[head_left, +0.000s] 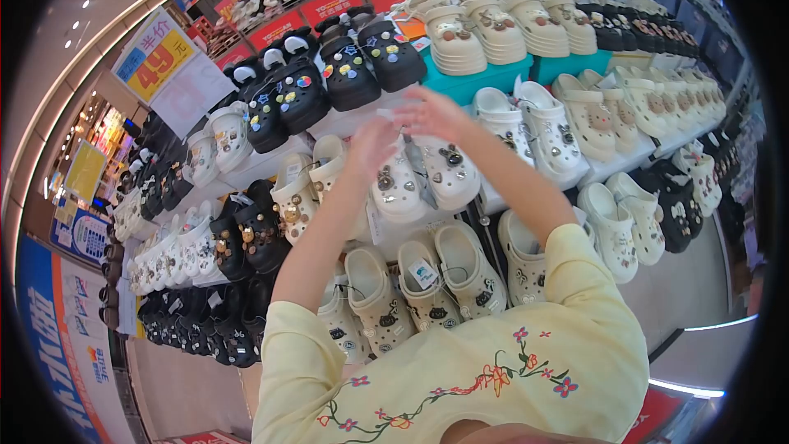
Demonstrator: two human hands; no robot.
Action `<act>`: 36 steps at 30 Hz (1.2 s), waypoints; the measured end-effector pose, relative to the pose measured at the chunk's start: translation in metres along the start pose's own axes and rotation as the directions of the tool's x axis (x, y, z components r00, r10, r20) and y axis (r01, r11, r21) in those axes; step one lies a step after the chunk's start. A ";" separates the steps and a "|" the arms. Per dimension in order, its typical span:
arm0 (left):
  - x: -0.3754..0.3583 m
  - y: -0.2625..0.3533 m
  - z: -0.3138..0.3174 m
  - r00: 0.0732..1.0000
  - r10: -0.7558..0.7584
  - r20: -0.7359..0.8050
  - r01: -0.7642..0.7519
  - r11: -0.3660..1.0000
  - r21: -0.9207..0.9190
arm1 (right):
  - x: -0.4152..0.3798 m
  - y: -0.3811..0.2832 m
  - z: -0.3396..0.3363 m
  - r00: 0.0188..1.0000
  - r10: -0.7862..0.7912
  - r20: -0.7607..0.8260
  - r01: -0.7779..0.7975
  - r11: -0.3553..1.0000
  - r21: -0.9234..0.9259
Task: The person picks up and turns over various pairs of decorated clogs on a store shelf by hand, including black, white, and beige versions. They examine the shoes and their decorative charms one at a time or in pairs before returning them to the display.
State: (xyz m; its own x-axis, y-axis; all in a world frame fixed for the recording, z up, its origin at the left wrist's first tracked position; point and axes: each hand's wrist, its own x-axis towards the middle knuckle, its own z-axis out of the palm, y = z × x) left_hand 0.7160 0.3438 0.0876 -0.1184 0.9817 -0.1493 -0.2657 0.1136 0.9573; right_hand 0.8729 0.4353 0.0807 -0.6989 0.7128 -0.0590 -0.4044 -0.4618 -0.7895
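Observation:
My left hand [374, 145] reaches over the middle shelf, just above a white clog with silver charms [398, 189]. Motion smears its fingers, and I cannot tell whether they hold anything. Close beside it, my right hand [433, 115] has its fingers stretched toward the left hand. Below the right wrist sits another white clog with a black charm [449, 174]. Both clogs point toward me, their heel ends partly hidden by my hands. Just beyond the hands stand black clogs with colourful charms [351, 76].
Cream clogs [456, 37] stand on teal boxes [462, 74] behind. A lower row of cream clogs [378, 300] lies close to my body. A price sign [156, 62] rises at the left. More white clogs [549, 136] line the shelf on the right.

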 end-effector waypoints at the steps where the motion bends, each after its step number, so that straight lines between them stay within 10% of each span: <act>1: -0.019 -0.004 0.016 0.993 0.019 0.113 -0.024 0.999 0.039 | -0.017 0.012 0.009 0.989 -0.110 0.097 0.127 0.973 -0.190; 4: -0.074 -0.029 0.053 0.990 0.117 -0.074 -0.122 0.990 -0.070 | -0.096 0.039 0.062 0.996 -0.086 -0.016 0.078 0.956 -0.283; 7: -0.104 -0.088 0.027 0.937 0.348 0.028 -0.346 0.917 0.198 | -0.147 0.093 0.064 0.937 -0.346 0.045 0.338 0.867 -0.366; 25: -0.353 -0.246 0.021 0.999 -0.033 -0.004 0.033 0.948 0.317 | -0.363 0.265 0.077 0.961 0.133 -0.241 -0.166 0.979 -0.120; 36: -0.374 -0.233 0.077 0.964 0.026 0.266 -0.161 0.850 0.501 | -0.439 0.240 0.034 0.952 0.119 -0.282 -0.153 0.983 -0.099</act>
State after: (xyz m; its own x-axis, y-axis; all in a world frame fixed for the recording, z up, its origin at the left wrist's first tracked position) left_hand 0.8960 -0.0384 -0.0604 0.1338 0.9896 -0.0532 0.2731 0.0147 0.9619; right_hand 1.0627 -0.0064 -0.0616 -0.5471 0.7723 -0.3228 -0.2322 -0.5105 -0.8279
